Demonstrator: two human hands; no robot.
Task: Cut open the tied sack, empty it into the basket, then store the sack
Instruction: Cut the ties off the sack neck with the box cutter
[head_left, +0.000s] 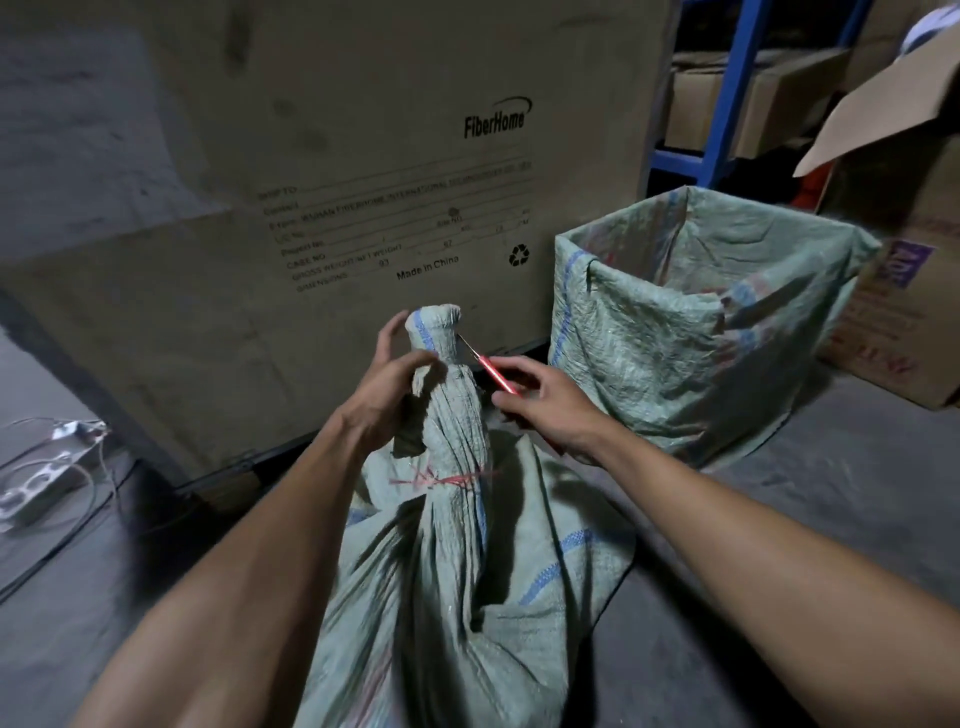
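A pale green woven sack (457, 571) stands in front of me with its neck gathered upward. Red string (441, 480) is wound around the neck lower down. My left hand (387, 397) grips the twisted neck just below its bunched top. My right hand (540, 402) holds a thin red-handled cutter (491, 371), whose metal tip touches the right side of the neck near the top. To the right stands the basket (644, 322), an open container lined with the same green woven cloth; its inside looks empty from here.
A large FiberHome cardboard carton (337, 182) stands right behind the sack. An open cardboard box (904, 270) sits at the far right, with blue shelving (727, 98) holding boxes behind it. A metal part with wires (47, 467) lies on the concrete floor at left.
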